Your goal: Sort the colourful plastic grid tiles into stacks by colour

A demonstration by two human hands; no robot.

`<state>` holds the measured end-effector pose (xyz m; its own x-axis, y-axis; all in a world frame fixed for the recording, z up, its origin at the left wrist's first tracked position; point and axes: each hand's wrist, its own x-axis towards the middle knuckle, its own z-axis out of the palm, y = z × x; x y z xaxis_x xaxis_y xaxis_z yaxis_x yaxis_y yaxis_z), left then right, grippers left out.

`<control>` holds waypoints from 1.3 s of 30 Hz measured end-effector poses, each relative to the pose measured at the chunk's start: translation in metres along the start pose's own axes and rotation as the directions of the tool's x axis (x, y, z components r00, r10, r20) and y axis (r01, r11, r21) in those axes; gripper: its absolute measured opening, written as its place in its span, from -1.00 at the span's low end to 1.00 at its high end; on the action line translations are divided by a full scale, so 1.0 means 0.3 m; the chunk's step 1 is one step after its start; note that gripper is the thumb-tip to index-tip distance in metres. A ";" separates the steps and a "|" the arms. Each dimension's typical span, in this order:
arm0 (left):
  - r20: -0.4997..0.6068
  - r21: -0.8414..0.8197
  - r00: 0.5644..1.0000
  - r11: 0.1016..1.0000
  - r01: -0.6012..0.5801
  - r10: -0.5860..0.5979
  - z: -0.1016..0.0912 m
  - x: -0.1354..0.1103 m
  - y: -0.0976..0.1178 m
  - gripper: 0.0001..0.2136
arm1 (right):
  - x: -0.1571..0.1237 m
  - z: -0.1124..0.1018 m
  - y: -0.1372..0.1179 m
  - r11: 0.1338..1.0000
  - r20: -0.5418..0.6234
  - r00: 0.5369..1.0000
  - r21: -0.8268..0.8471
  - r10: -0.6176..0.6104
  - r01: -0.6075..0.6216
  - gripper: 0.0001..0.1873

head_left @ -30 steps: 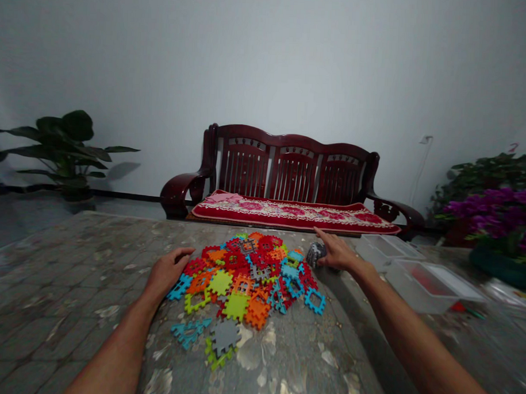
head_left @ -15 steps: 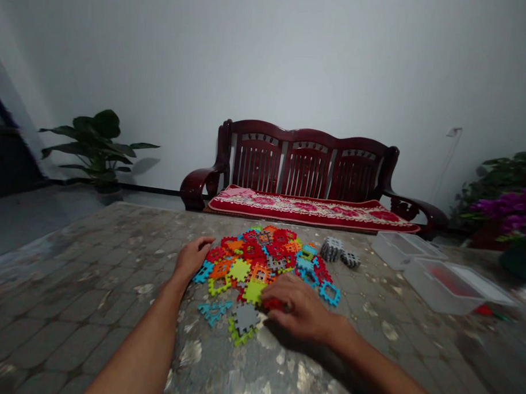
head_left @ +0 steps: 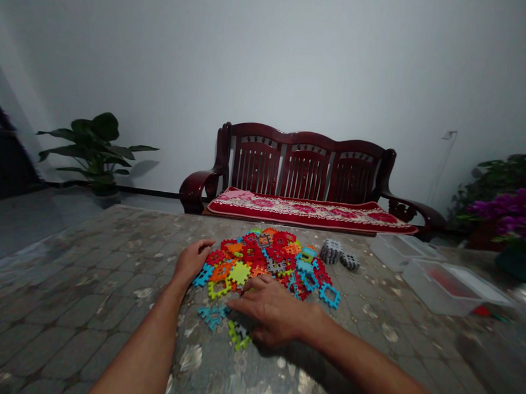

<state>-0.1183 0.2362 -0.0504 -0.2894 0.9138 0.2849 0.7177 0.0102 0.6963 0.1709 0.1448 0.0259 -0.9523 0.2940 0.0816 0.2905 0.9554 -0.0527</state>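
Note:
A heap of flat, toothed plastic tiles [head_left: 271,260] in red, orange, green, blue and grey lies on the patterned table [head_left: 91,283]. My left hand [head_left: 192,259] rests at the heap's left edge, fingers loosely curled against a blue tile, holding nothing that shows. My right hand [head_left: 271,313] lies palm down over the near tiles, fingers spread, covering a grey and a green tile [head_left: 240,336]. A teal tile [head_left: 213,315] sits just left of it. Two grey assembled blocks [head_left: 338,254] stand at the heap's far right.
Two clear plastic bins [head_left: 452,284] sit at the table's right, one with red pieces inside. Beyond the table stands a dark wooden bench [head_left: 307,175] with a red cushion. A potted plant [head_left: 96,151] is at the left, purple flowers [head_left: 504,214] at the right.
My right hand came back from the grey blocks at the far right to the near tiles, then slid left over the grey and green ones. My left hand stayed put.

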 end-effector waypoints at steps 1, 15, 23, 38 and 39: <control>0.004 0.001 1.000 1.000 -0.003 0.003 -0.002 -0.001 0.003 -0.66 | -0.001 0.001 0.000 1.000 -0.003 1.000 -0.005 0.000 0.000 -0.36; 0.008 0.042 1.000 0.999 0.012 -0.012 -0.007 0.000 0.004 -0.66 | -0.151 -0.031 0.113 0.772 -0.309 0.842 0.608 0.443 -0.183 -0.16; -0.001 0.048 1.000 0.999 0.009 -0.009 -0.006 0.003 0.005 -0.66 | -0.501 -0.080 0.549 0.619 -0.398 0.474 0.520 0.786 -0.589 -0.19; -0.002 0.046 1.000 0.999 -0.006 0.006 -0.001 0.009 -0.016 -0.65 | -0.531 -0.103 0.652 0.533 -0.192 0.497 0.271 0.846 -0.802 -0.13; -0.002 0.049 1.000 0.999 -0.001 0.001 -0.001 0.008 -0.015 -0.65 | -0.530 -0.104 0.652 0.535 -0.186 0.502 0.259 0.845 -0.804 -0.13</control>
<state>-0.1225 0.2383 -0.0526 -0.2899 0.9131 0.2866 0.7482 0.0295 0.6628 0.3821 0.2858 0.0336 -0.2152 0.9595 0.1819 0.8969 0.2679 -0.3519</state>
